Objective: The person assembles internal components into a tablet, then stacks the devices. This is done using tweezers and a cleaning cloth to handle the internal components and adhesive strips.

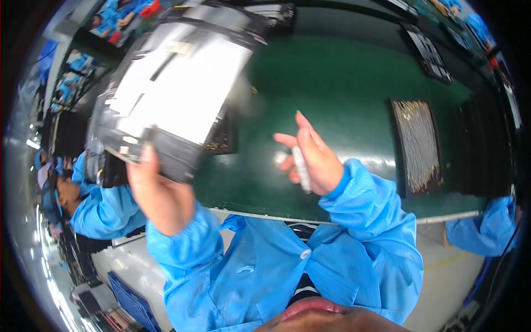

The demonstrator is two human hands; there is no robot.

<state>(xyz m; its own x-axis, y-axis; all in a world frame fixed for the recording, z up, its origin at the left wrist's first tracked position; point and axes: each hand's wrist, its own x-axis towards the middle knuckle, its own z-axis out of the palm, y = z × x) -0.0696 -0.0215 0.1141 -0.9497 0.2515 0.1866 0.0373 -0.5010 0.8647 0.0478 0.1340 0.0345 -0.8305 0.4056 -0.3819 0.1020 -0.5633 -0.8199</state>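
Note:
My left hand [160, 188] grips the lower end of a flat, dark rectangular panel [177, 152], thumb on its upper face. The panel is raised over the left of the table and tilted; a white glare covers most of its face, and its far end is smeared by motion. Right of it, above the table, my right hand [318, 157] has thumb and index finger stretched out. A slim white pen-like stick [301, 169] is tucked in its palm. Partly hidden below the panel lies a small dark tray [225, 138] with small gold-coloured bits.
On the green tabletop [332, 83], a black tray [402, 160] of thin grey wires with gold ends lies at right, beside a dark stack [478, 146]. Another dark panel [427, 52] is at the far right. A co-worker's blue sleeve [105, 213] reaches in at left.

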